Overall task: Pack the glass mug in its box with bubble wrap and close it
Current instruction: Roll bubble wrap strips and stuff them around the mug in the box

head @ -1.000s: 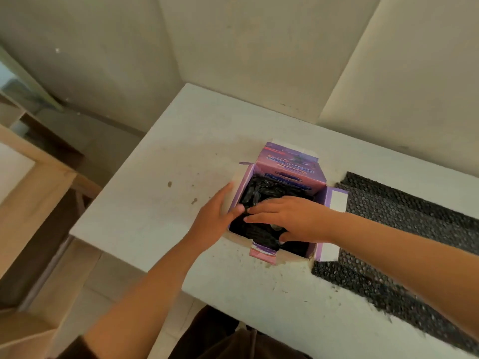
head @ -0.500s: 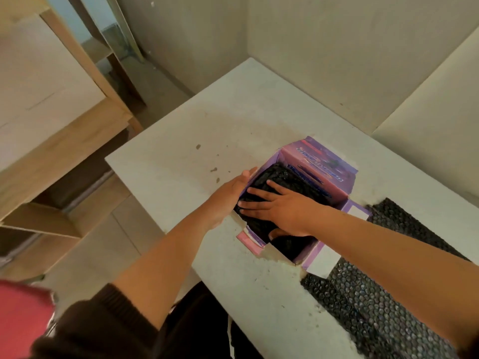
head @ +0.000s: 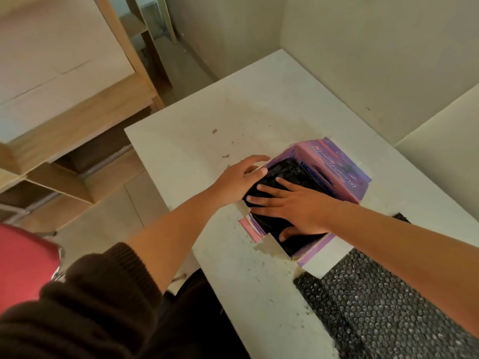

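The mug itself is hidden; I judge it sits inside the black bubble-wrap bundle (head: 282,177) filling the purple box (head: 334,161) on the table (head: 207,151). My right hand (head: 293,206) presses flat on the bundle, fingers straight; my left hand (head: 238,181) steadies the box's rim, fingers relaxed. Next, I reckon: fold the flaps shut.

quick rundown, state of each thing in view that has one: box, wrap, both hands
purple box: upright on the table, top open, flaps not folded shut
black bubble wrap bundle: inside the box, filling its opening
spare bubble wrap sheet: lying flat on the table beside the box
left hand: fingers straight, resting on the box's left edge
right hand: flat, pressing the bundle down
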`<control>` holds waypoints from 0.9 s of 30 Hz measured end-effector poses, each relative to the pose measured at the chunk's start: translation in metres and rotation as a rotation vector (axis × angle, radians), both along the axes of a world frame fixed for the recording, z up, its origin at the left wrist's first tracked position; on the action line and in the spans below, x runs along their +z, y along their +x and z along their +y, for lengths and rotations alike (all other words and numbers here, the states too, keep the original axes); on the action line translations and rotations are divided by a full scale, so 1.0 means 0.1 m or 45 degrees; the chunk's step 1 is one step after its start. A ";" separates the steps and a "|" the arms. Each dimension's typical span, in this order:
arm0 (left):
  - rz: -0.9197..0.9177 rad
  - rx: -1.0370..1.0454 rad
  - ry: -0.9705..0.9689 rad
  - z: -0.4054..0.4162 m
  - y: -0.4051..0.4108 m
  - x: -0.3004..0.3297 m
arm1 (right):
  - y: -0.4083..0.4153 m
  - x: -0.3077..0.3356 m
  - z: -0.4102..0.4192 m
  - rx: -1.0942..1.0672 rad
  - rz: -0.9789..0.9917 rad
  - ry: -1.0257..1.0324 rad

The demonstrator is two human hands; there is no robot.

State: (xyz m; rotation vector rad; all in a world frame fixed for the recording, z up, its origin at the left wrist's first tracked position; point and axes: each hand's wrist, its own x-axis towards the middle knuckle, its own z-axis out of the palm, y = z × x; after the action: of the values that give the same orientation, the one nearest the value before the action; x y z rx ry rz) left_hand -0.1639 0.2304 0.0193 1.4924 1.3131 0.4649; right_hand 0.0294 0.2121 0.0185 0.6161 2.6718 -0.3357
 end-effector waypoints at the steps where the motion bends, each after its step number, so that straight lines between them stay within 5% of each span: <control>1: 0.044 -0.003 0.067 -0.01 0.00 0.00 | -0.03 -0.05 0.01 0.025 0.036 0.029; 27: 0.040 -0.032 0.098 0.00 0.01 -0.03 | 0.05 -0.17 0.22 0.109 0.071 0.034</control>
State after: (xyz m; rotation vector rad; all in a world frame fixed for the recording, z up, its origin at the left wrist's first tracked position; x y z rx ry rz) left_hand -0.1628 0.2301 0.0168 1.5837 1.3123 0.4826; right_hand 0.0340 0.2342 0.0011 0.5058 2.7505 -0.2977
